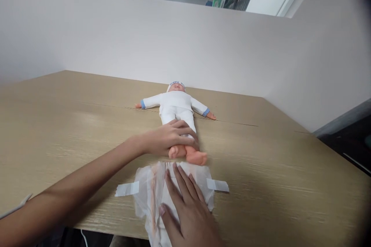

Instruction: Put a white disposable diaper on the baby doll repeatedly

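A baby doll (pixel 176 100) in a white outfit with blue cuffs and a white cap lies on its back, arms spread, feet toward me. My left hand (pixel 172 137) is closed over its lower legs, just above the bare feet (pixel 195 157); part of the legs is hidden under my fingers. Nearer to me an unfolded white diaper (pixel 145 193) lies by the table's front edge, its two side tapes stretched out left and right. My right hand (pixel 188 208) rests flat on the diaper with fingers spread, covering much of its middle.
The wooden table (pixel 72 123) has a thin seam running across it under the doll. A white partition wall (pixel 130 38) rises behind. At the right edge stands a dark object (pixel 350 135). A white cable (pixel 84 237) hangs below the front edge.
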`<state>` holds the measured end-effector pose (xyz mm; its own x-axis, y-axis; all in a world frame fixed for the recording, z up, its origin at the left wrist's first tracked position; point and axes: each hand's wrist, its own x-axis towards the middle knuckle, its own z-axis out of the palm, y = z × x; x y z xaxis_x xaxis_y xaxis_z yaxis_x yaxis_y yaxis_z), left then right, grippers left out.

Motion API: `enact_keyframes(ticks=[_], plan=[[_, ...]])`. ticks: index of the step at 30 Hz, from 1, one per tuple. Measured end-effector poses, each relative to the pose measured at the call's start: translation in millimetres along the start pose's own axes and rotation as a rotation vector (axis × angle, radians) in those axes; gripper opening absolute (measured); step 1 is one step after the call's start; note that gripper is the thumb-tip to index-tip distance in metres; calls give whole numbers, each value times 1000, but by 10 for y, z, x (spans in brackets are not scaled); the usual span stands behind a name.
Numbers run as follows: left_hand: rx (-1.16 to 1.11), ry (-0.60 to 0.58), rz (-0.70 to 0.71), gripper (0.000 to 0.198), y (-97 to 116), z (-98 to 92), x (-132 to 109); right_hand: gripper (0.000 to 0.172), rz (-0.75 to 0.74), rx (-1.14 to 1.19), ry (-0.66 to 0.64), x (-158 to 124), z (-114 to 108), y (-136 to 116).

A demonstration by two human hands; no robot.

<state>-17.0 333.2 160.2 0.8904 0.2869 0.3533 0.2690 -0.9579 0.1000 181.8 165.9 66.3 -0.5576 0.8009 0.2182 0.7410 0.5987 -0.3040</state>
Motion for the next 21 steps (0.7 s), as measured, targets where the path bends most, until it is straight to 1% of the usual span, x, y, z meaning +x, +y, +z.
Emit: enact_keyframes(ticks=[2,4,7,10,12,14,17,21], plan=[[-167,43,-23,31,-29,-195,84,79,13,15,-40,103,-25,12],[-277,76,-44,30,-79,-375,167,75,46,31,-60,235,-51,22],[-346,118,-76,29,-177,-582,263,71,80,42,-79,489,-106,63],[-397,141,-85,32,-256,-727,314,69,74,46,-143,776,-169,153],[-443,154,-89,34,-287,-792,325,67,78,45,-171,957,-187,227],[-474,179,-92,36,-312,-829,323,64,83,41,-161,1121,-166,309],[-486,218,-80,37,-357,-836,311,62,75,27,-107,1357,-71,470],[-502,223,-69,36,-405,-826,290,59,13,-14,2,1722,72,786]])
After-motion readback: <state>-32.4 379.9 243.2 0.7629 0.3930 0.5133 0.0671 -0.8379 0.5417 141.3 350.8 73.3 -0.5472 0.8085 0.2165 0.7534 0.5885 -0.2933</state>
